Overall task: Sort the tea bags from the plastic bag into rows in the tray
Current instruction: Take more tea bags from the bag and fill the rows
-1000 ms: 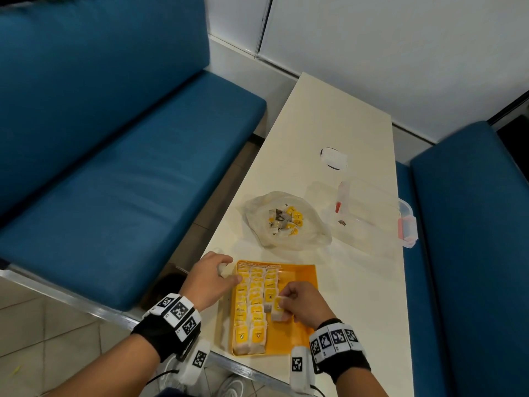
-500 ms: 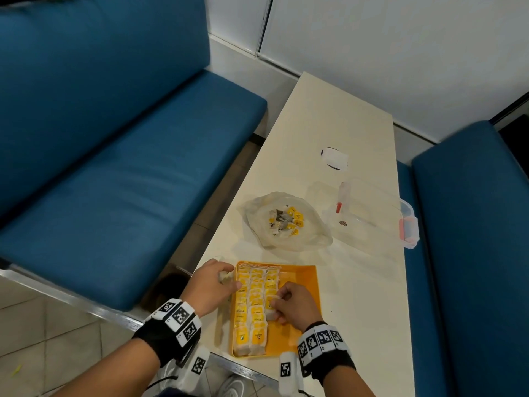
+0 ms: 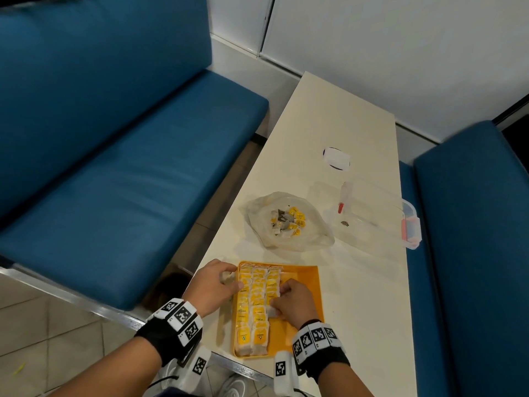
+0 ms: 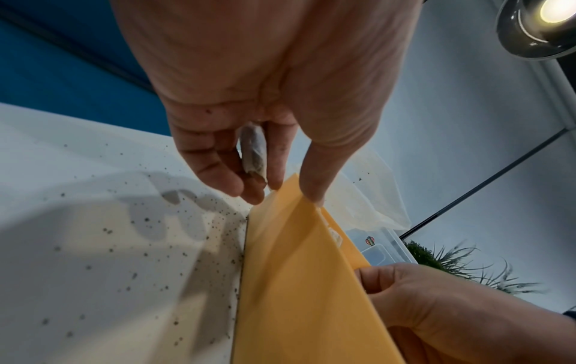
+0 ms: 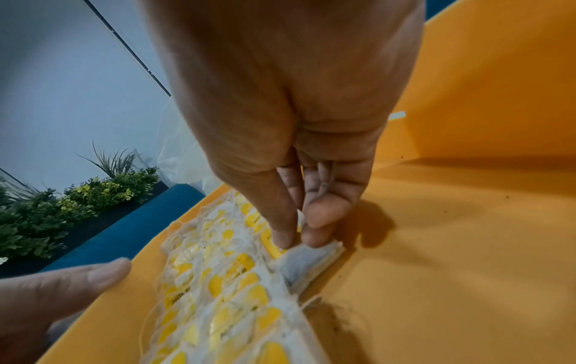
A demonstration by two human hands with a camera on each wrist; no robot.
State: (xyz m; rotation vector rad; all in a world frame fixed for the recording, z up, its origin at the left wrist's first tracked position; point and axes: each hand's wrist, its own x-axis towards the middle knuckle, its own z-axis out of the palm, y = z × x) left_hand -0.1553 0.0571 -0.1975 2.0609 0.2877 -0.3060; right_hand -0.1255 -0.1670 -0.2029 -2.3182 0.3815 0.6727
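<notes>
An orange tray point(image 3: 305, 282) lies at the table's near edge, with three rows of yellow-tagged tea bags point(image 3: 256, 305) along its left side. My right hand point(image 3: 276, 300) pinches a tea bag point(image 5: 308, 261) between thumb and fingertips point(image 5: 282, 240) at the near end of the third row. My left hand point(image 3: 229, 279) sits at the tray's left rim point(image 4: 296, 271), thumb on the rim, its other fingers curled round another tea bag point(image 4: 254, 152). Beyond the tray, the open plastic bag point(image 3: 312, 236) holds several more tea bags point(image 3: 289, 222).
A clear lidded container with pink latches point(image 3: 372, 222) stands right of the bag, and a white sticker point(image 3: 337, 158) lies farther back. Blue benches point(image 3: 128, 167) point(image 3: 472, 253) flank the narrow table. Tea dust point(image 4: 156, 234) speckles the tabletop left of the tray.
My right hand has shifted slightly left and brought its tea bag down against the third row. The left hand has stayed at the tray's left rim.
</notes>
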